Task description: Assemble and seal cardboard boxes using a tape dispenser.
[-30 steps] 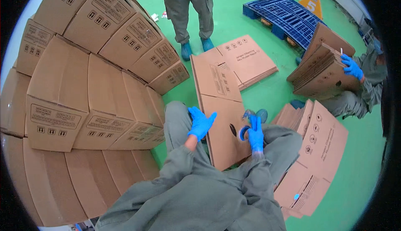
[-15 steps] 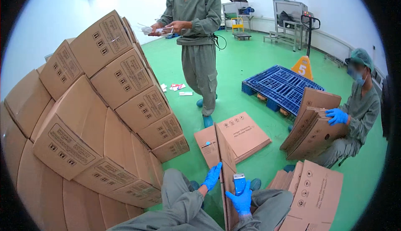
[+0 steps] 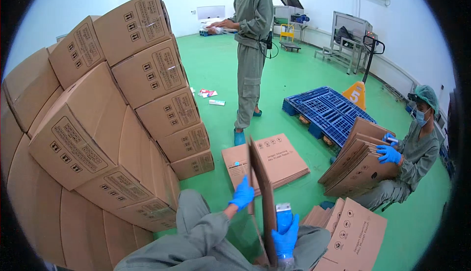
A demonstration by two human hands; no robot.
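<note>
Brown carton (image 3: 268, 207) is standing on edge between the two gloved hands, its tall panels parting into a narrow gap. On its left side, the left hand (image 3: 242, 194) is pressing against the outer panel, index finger pointing upward; whether its fingers are pinching the cardboard, I cannot tell. Just beside the opposite panel, the right hand (image 3: 286, 240) is grasping a blue handheld tool (image 3: 283, 218), whose pale end is sticking up above the fingers. Beyond both hands, a flat carton stack (image 3: 282, 157) is lying on the green floor (image 3: 216, 131). To the right of the tool grip, more folded cartons (image 3: 355, 236) are leaning together, and farther out a seated co-worker (image 3: 417, 151) is steadying a leaning bundle of cartons (image 3: 354, 168). Well beyond the grip, a blue pallet (image 3: 329, 111) is resting on the floor. Left of the left hand, filled-out boxes (image 3: 147, 70) are rising in a pile.
</note>
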